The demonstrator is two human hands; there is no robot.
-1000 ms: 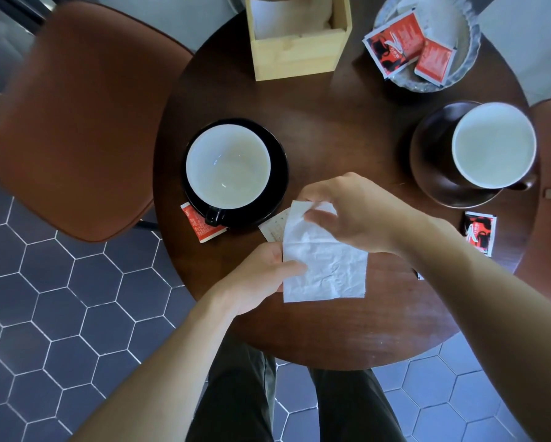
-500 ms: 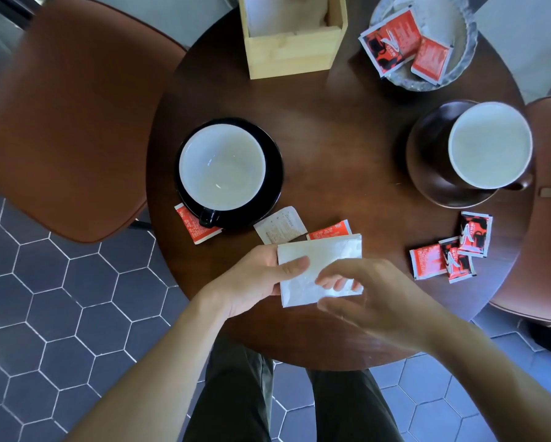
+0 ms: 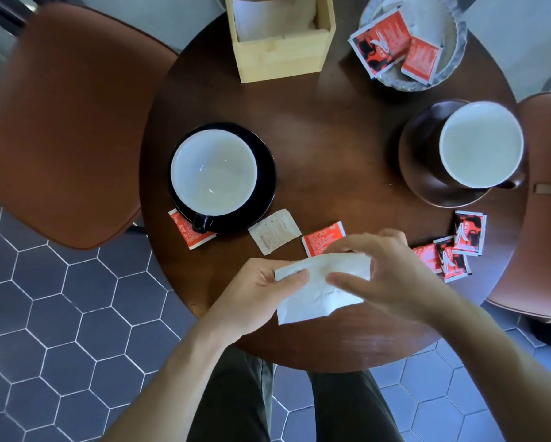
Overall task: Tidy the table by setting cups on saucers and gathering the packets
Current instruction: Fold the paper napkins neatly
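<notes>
Round table (image 3: 331, 129) – both hands pinch white napkin (image 3: 312, 295); packets (image 3: 323, 240) just beyond

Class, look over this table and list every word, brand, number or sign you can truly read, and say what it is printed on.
Nothing can be read for certain.
Red packets in the dish: white print and a logo, too blurred.
Red packets by the brown saucer: a logo, too small.
Red packets near the black saucer and above the napkin: lines of print, blurred.
White packet: faint print, unreadable.
Napkin, cups, wooden box: no text seen.
</notes>
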